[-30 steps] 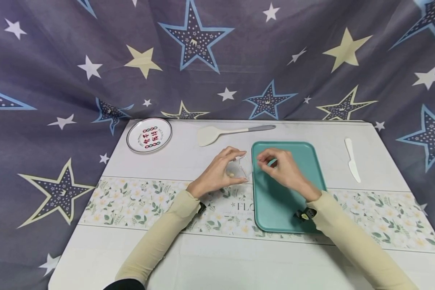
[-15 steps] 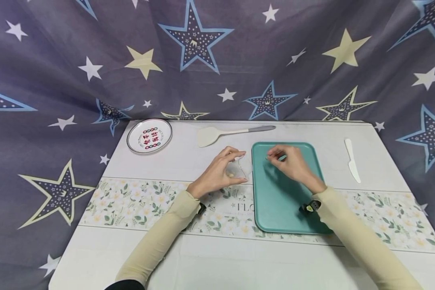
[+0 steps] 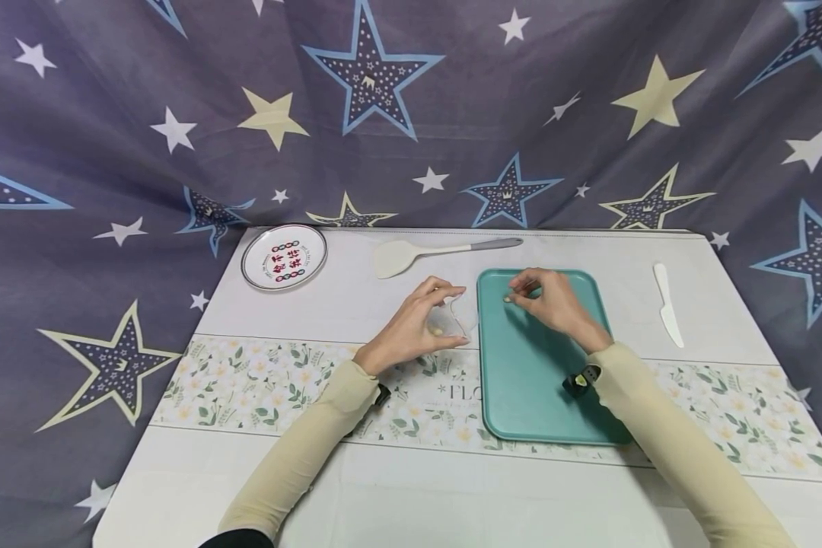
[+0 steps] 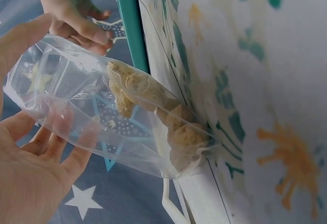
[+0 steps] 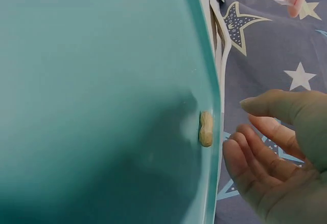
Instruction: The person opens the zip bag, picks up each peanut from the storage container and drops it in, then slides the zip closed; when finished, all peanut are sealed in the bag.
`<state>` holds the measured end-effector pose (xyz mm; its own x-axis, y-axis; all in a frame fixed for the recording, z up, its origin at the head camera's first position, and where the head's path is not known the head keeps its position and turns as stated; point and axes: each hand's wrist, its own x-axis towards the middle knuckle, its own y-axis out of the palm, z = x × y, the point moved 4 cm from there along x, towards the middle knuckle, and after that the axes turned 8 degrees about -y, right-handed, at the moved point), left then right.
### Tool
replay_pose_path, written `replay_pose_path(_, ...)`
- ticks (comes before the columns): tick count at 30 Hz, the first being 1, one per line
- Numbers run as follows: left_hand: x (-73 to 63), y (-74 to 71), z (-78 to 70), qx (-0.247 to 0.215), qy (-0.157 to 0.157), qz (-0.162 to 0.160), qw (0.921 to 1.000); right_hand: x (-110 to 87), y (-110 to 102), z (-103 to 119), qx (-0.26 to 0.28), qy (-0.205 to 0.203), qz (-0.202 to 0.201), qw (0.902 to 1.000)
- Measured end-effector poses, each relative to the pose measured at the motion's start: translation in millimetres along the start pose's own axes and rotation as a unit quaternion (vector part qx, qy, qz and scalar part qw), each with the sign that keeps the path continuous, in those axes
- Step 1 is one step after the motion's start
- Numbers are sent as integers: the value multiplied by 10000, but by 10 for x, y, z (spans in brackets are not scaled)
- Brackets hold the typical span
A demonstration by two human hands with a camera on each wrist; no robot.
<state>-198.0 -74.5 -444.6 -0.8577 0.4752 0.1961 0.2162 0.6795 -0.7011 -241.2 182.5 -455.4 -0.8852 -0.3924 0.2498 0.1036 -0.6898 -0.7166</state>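
Note:
My left hand [image 3: 414,323] grips the mouth of a clear plastic bag [image 4: 66,88], with thumb and fingers spread so that it gapes. Several tan unshelled peanuts [image 4: 145,91] sit at the bottom of that bag, which stands just left of the teal tray [image 3: 541,396]. Above the tray's far part, my right hand [image 3: 555,304] has its thumb and fingers parted with nothing between them. One peanut [image 5: 206,129] shows against the tray near its far rim, close to the right fingertips. Whether it fully rests on the surface I cannot tell.
Behind the hands lies a cream spatula [image 3: 425,251] with a grey handle end. A white plate [image 3: 284,257] with red print is at the back left. To the tray's right is a white plastic knife [image 3: 667,304]. A starry cloth [image 3: 452,99] hangs behind the table.
My right hand has moved right, from beside the bag to over the tray, and its pinched fingers have parted, letting go of the peanut. The left hand holds the bag in place.

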Motion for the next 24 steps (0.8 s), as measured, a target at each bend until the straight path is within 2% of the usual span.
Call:
replay_pose_path(16,3,-2,1,75,191,-33,9998,65,130,-97,-269,-3,387,9989)
replay_pose_path(24,3,-5,-12,159,140,-27,9998,58,180,-123,-208,36,439,9988)
